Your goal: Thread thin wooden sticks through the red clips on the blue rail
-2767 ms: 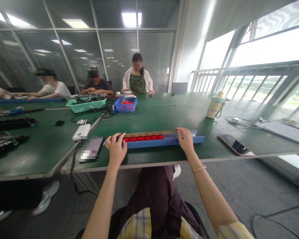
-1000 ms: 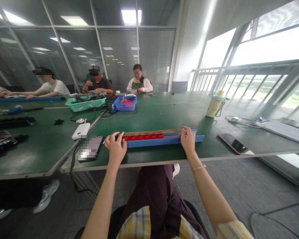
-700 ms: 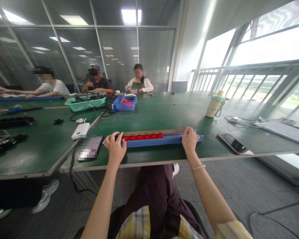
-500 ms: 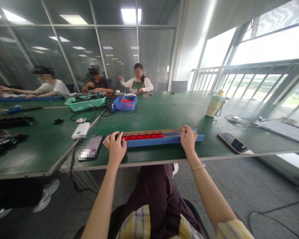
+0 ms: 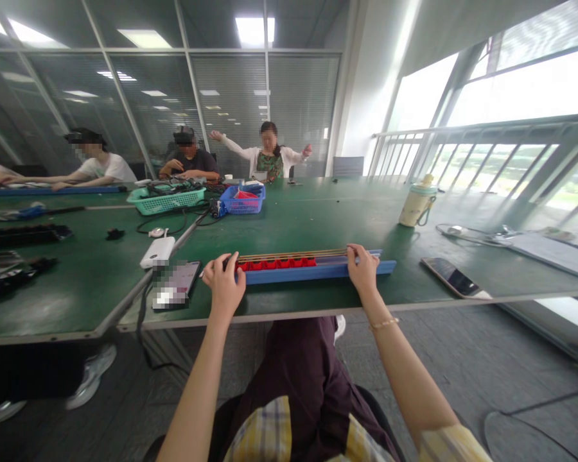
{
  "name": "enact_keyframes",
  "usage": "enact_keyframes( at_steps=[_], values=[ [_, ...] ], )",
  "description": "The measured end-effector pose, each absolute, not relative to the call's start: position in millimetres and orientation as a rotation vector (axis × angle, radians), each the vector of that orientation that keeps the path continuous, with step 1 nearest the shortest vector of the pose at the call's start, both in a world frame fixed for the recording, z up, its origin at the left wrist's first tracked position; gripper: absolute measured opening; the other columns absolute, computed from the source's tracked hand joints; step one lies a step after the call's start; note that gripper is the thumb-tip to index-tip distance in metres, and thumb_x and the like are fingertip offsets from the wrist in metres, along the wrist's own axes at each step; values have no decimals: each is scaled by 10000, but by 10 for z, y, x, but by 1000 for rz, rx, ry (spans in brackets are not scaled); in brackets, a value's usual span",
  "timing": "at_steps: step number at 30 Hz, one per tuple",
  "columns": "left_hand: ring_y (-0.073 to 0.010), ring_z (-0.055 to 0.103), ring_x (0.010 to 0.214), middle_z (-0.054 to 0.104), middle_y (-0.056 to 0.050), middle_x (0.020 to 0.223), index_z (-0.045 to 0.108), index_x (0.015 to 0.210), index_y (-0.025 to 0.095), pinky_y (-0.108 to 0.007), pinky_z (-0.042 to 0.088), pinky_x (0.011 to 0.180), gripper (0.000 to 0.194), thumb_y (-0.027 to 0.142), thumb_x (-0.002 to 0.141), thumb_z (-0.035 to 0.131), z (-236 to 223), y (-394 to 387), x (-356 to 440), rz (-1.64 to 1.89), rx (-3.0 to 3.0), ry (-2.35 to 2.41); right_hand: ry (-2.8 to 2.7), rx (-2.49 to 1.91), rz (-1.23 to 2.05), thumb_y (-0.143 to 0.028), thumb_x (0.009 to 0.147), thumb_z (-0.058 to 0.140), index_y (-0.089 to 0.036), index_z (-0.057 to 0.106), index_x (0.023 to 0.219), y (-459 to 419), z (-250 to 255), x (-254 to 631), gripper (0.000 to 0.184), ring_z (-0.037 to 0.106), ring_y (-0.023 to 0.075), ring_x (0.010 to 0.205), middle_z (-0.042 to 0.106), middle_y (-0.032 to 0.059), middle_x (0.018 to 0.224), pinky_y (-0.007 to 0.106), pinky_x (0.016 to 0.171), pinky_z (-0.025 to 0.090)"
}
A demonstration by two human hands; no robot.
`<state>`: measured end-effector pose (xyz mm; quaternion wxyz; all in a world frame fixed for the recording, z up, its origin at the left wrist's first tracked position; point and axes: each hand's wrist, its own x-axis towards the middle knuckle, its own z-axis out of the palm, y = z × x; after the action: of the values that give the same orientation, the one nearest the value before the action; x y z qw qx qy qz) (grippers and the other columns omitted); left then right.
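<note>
As left hand (image 5: 225, 283) clasps its left end, right hand (image 5: 363, 269) pinching strands (image 5: 293, 255), blue channel (image 5: 308, 276) runs left-to-right mid-frame

Green table (image 5: 313, 224). Beyond its far edge: framed glass partition (image 5: 226, 96) with blinds, bright light panels (image 5: 254, 32) showing in the glass; gray chair (image 5: 348, 167); white column (image 5: 366, 77). Beyond right edge: railing (image 5: 462, 132), slanting windows (image 5: 534, 83), strong daylight. Gray floor (image 5: 462, 359) below near edge.
</note>
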<state>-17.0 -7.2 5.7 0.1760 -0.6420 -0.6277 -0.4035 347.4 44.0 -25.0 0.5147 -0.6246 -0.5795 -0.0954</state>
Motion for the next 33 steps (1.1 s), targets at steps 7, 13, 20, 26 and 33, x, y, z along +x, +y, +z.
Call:
enact_keyframes(
  at_steps=[7, 13, 20, 26, 33],
  values=[
    [-344, 389, 1203, 563, -136, 1322, 656, 1231, 189, -523, 327, 994, 389, 293, 901, 476, 60, -67, -170, -1135, -1814, -1784, -1241, -1545, -266, -373, 969, 356, -171, 654, 1070, 412, -224, 3458, 374, 603, 245, 891, 714, 110, 920, 379, 894, 339],
    [-345, 390, 1209, 561, -134, 1323, 656, 1230, 187, -514, 319, 1001, 394, 290, 895, 477, 55, -70, -173, -1144, -1811, -1787, -1353, -1461, -242, -346, 957, 386, -184, 656, 1022, 403, -203, 3443, 322, 610, 241, 930, 716, 113, 990, 370, 889, 369],
    [-338, 386, 1206, 554, -125, 1320, 650, 1252, 230, -521, 325, 1005, 392, 281, 903, 478, 56, -69, -172, -1145, -1816, -1783, -1404, -1471, -218, -323, 958, 367, -188, 667, 1089, 405, -206, 3416, 354, 597, 254, 1014, 716, 115, 1070, 406, 947, 361],
    [-336, 386, 1205, 552, -123, 1316, 665, 1233, 237, -524, 320, 1007, 385, 286, 900, 478, 50, -71, -174, -1140, -1813, -1790, -1415, -1375, -242, -319, 949, 407, -194, 672, 1066, 390, -190, 3430, 315, 582, 257, 1031, 711, 113, 1065, 416, 953, 389],
    [-342, 383, 1211, 541, -127, 1322, 656, 1246, 234, -523, 320, 1014, 393, 295, 910, 462, 43, -67, -174, -1123, -1819, -1793, -1417, -1252, -345, -365, 970, 422, -195, 652, 1124, 350, -132, 3454, 326, 561, 258, 1067, 689, 116, 1106, 412, 982, 391]
  ],
)
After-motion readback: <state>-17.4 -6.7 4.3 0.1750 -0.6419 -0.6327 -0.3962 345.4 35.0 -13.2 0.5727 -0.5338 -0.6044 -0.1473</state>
